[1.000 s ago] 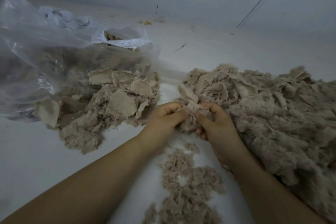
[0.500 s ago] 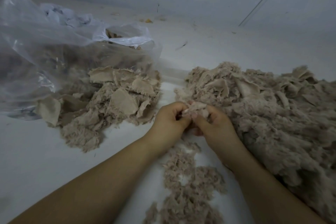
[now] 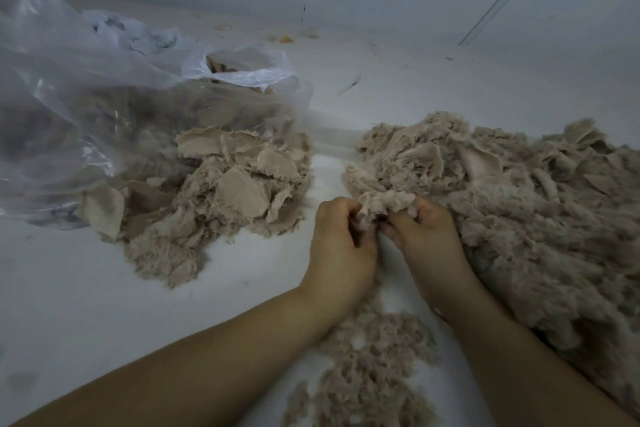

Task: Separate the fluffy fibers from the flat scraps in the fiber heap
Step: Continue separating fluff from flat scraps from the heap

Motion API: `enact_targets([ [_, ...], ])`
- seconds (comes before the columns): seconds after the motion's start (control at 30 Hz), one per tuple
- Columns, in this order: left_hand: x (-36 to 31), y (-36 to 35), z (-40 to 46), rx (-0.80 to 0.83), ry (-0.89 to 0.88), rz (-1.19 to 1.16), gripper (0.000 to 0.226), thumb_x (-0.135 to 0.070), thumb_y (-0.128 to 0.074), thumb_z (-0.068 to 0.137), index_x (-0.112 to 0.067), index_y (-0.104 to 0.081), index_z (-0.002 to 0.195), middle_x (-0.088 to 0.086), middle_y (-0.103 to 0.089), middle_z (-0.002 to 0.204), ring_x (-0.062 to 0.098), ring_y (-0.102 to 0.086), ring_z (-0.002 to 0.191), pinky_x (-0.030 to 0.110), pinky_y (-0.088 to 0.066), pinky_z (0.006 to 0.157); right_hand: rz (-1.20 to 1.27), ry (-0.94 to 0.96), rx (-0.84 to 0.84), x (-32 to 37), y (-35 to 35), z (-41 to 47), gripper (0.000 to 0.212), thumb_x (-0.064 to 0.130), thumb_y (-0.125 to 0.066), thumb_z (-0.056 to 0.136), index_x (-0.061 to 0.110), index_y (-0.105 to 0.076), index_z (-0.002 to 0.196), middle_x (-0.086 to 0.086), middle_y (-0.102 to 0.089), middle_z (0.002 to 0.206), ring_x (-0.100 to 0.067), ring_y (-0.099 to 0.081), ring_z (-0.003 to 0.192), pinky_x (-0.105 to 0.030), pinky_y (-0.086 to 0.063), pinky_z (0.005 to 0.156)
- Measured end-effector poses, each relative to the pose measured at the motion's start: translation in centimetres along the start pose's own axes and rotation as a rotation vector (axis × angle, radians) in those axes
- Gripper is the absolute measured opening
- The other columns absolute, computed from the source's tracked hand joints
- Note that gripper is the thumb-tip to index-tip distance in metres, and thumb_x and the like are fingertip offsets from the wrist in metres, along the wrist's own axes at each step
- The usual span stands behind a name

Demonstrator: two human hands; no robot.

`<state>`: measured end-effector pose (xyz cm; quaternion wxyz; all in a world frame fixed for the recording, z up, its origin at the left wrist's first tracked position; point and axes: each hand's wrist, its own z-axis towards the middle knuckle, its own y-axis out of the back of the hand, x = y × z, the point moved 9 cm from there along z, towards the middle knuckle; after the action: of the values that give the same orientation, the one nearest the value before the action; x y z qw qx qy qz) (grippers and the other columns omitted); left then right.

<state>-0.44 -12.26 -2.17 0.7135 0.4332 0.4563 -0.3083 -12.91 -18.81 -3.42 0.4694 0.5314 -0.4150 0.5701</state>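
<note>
A big beige fiber heap (image 3: pixel 526 218) fills the right side of the white surface. At its near left edge my left hand (image 3: pixel 341 246) and my right hand (image 3: pixel 424 236) both grip one fluffy clump (image 3: pixel 384 203), fingers curled into it from either side. A pile of flat scraps (image 3: pixel 225 191) mixed with fuzz lies to the left. Loose fluffy fibers (image 3: pixel 367 367) lie scattered between my forearms near the bottom.
A large clear plastic bag (image 3: pixel 104 104) holding more beige material lies at the left, its mouth touching the scrap pile. The white surface (image 3: pixel 86 305) runs back to a grey wall. Small bits of debris (image 3: pixel 285 39) lie far back.
Both hands stayed at the heap's edge, shifting slightly and working the same clump; the clump now bulges above the fingers. The piles have not moved.
</note>
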Motion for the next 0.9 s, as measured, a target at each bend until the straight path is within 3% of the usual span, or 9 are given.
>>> enact_targets([
  [0.1, -0.4, -1.7, -4.8, 0.077, 0.081, -0.188, 0.039, -0.006, -0.054, 0.085, -0.018, -0.049, 0.121, 0.005, -0.057, 0.113, 0.011, -0.061, 0.096, 0.027, -0.053, 0.081, 0.061, -0.062, -0.032, -0.9, 0.4, 0.3, 0.017, 0.005, -0.05, 0.094, -0.001, -0.067, 0.094, -0.024, -0.07, 0.089, -0.046, -0.065, 0.085, -0.051, -0.057, 0.076],
  [0.17, -1.0, -3.1, -7.8, 0.209, 0.087, -0.243, 0.048, -0.013, -0.046, 0.079, -0.023, -0.043, 0.125, -0.001, -0.055, 0.112, 0.006, -0.061, 0.095, 0.026, -0.055, 0.079, 0.091, -0.09, -0.015, -1.1, 0.4, 0.3, 0.019, 0.008, -0.05, 0.095, 0.001, -0.068, 0.098, -0.023, -0.071, 0.095, -0.045, -0.066, 0.09, -0.052, -0.057, 0.081],
  [0.27, -0.9, -2.6, -7.6, 0.177, 0.119, -0.338, 0.038, 0.006, -0.041, 0.082, -0.02, -0.048, 0.11, 0.009, -0.054, 0.106, 0.022, -0.065, 0.088, 0.043, -0.059, 0.075, 0.213, -0.115, 0.025, -0.6, 0.0, -0.2, 0.026, 0.005, -0.049, 0.095, 0.01, -0.072, 0.104, -0.015, -0.073, 0.107, -0.035, -0.069, 0.101, -0.051, -0.054, 0.092],
  [0.4, -1.2, -0.9, -4.1, 0.101, 0.06, -0.295, 0.026, 0.021, -0.043, 0.083, 0.001, -0.059, 0.091, 0.022, -0.066, 0.09, 0.032, -0.066, 0.087, 0.039, -0.056, 0.082, 0.31, -0.134, 0.025, -0.6, 0.0, -0.4, 0.03, -0.004, -0.043, 0.094, 0.009, -0.07, 0.102, -0.031, -0.064, 0.115, -0.052, -0.057, 0.111, -0.062, -0.044, 0.097],
  [0.53, -1.3, -3.0, -5.6, 0.347, 0.112, -0.386, 0.031, 0.024, -0.038, 0.082, 0.003, -0.06, 0.081, 0.027, -0.067, 0.083, 0.027, -0.069, 0.075, 0.036, -0.06, 0.074, 0.369, -0.136, 0.052, -0.4, -0.3, -0.6, 0.027, -0.004, -0.042, 0.098, 0.0, -0.064, 0.115, -0.028, -0.065, 0.118, -0.039, -0.065, 0.105, -0.046, -0.051, 0.093],
  [0.67, -1.2, -3.6, -9.7, 0.572, 0.09, -0.369, 0.028, 0.012, -0.043, 0.075, -0.006, -0.065, 0.075, 0.017, -0.071, 0.077, 0.026, -0.071, 0.072, 0.037, -0.059, 0.067, 0.394, -0.105, 0.074, 0.5, -0.6, -0.8, 0.027, -0.004, -0.041, 0.1, 0.003, -0.064, 0.112, -0.013, -0.072, 0.11, -0.025, -0.069, 0.104, -0.032, -0.058, 0.084],
  [0.73, -0.7, -2.7, -9.4, 0.517, 0.107, -0.382, 0.024, 0.01, -0.042, 0.075, -0.001, -0.062, 0.08, 0.023, -0.07, 0.077, 0.032, -0.071, 0.07, 0.044, -0.06, 0.067, 0.37, -0.101, 0.05, 0.6, -0.5, -0.9, 0.024, -0.003, -0.043, 0.1, 0.002, -0.065, 0.108, -0.014, -0.072, 0.108, -0.027, -0.07, 0.102, -0.034, -0.059, 0.084],
  [0.83, 0.5, -1.1, -6.7, 0.255, 0.225, -0.514, 0.024, 0.016, -0.039, 0.086, -0.004, -0.052, 0.094, 0.035, -0.058, 0.091, 0.028, -0.067, 0.061, 0.043, -0.059, 0.058, 0.207, -0.069, -0.059, 0.6, 0.0, -0.9, 0.017, 0.0, -0.05, 0.097, -0.007, -0.064, 0.105, -0.028, -0.068, 0.108, -0.037, -0.067, 0.104, -0.048, -0.056, 0.092],
  [0.9, 1.1, -0.3, -4.7, 0.104, 0.251, -0.542, 0.027, 0.014, -0.043, 0.09, -0.012, -0.046, 0.097, 0.024, -0.05, 0.1, 0.022, -0.065, 0.061, 0.043, -0.059, 0.054, 0.003, 0.016, -0.123, 1.2, 0.1, -1.2, 0.012, 0.001, -0.055, 0.095, -0.004, -0.065, 0.098, -0.024, -0.069, 0.094, -0.027, -0.068, 0.089, -0.044, -0.056, 0.082],
])
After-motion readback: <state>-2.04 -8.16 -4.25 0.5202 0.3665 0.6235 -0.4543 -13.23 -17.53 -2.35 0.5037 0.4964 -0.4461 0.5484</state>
